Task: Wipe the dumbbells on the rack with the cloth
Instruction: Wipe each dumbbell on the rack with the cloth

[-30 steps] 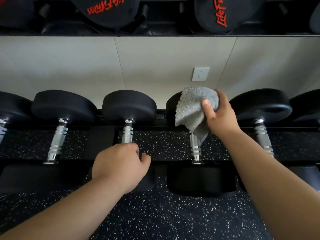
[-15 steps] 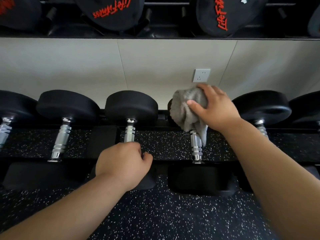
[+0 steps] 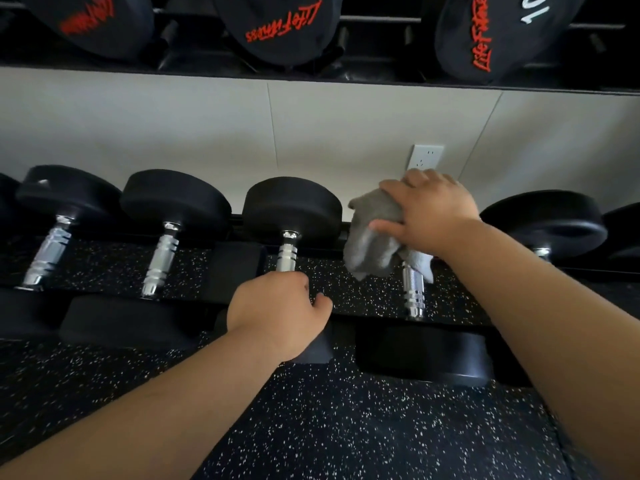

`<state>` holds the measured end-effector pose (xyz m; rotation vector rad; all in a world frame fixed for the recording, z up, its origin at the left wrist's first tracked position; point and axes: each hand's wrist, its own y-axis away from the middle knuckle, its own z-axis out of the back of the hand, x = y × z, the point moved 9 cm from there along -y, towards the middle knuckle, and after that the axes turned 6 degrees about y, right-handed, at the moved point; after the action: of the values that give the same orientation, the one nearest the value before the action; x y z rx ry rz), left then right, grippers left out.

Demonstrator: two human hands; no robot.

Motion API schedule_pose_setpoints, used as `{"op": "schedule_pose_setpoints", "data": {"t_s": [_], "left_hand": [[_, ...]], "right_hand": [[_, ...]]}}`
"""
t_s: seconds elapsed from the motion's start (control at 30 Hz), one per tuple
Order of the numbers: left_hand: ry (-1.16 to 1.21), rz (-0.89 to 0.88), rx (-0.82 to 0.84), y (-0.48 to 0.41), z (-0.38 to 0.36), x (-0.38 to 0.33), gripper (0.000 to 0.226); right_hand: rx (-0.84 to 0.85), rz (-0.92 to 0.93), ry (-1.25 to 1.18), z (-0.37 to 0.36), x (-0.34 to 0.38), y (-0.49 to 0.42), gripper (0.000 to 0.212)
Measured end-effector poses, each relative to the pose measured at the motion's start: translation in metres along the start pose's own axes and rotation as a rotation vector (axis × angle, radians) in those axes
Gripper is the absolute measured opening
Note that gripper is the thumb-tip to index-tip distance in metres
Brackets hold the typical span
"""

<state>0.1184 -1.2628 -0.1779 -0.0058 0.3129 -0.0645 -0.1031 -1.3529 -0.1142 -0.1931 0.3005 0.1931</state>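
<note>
Several black dumbbells with chrome handles lie in a row on the low rack. My right hand grips a grey cloth and presses it over the far head of one dumbbell, whose chrome handle shows below the cloth; that far head is hidden. My left hand is curled round the near end of the handle of the dumbbell next to it on the left, whose far head is bare.
An upper shelf holds larger dumbbells with red lettering. A white wall socket sits just behind my right hand. More dumbbells lie left and right. Black speckled rubber floor lies below.
My right hand has slid the cloth up and over the far head, bunching it under my palm. The view has shifted, so the rack sits further right. My left hand keeps its grip.
</note>
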Motion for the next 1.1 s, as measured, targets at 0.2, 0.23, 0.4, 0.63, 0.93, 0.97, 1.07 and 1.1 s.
{"op": "schedule_pose_setpoints", "data": {"t_s": [0.2, 0.23, 0.4, 0.63, 0.93, 0.97, 1.07, 1.1], "left_hand": [[0.015, -0.011, -0.03, -0.001, 0.0, 0.001, 0.038], [0.029, -0.012, -0.038, -0.001, 0.001, 0.002, 0.038], [0.159, -0.01, -0.042, 0.002, 0.001, 0.008, 0.031], [0.408, -0.106, -0.034, 0.005, 0.008, 0.008, 0.015], [0.062, -0.267, -0.149, -0.008, 0.095, 0.097, 0.023], [0.0, -0.264, -0.127, -0.012, 0.098, 0.113, 0.025], [-0.113, -0.259, -0.055, -0.019, 0.092, 0.151, 0.033], [-0.111, -0.255, -0.041, -0.02, 0.087, 0.161, 0.035]], "right_hand": [[0.044, -0.165, 0.112, -0.005, 0.017, -0.006, 0.084], [0.068, -0.131, 0.188, -0.005, 0.029, -0.012, 0.083], [0.058, 0.055, 0.175, -0.004, 0.032, -0.008, 0.072], [0.121, -0.066, -0.053, 0.009, 0.046, -0.013, 0.019], [-0.131, -0.521, -1.063, 0.035, 0.088, -0.011, 0.058], [-0.026, -0.429, -0.97, 0.024, 0.107, -0.015, 0.059], [0.071, -0.251, -0.738, -0.006, 0.14, -0.018, 0.074], [0.055, -0.259, -0.731, -0.012, 0.137, -0.02, 0.076]]}}
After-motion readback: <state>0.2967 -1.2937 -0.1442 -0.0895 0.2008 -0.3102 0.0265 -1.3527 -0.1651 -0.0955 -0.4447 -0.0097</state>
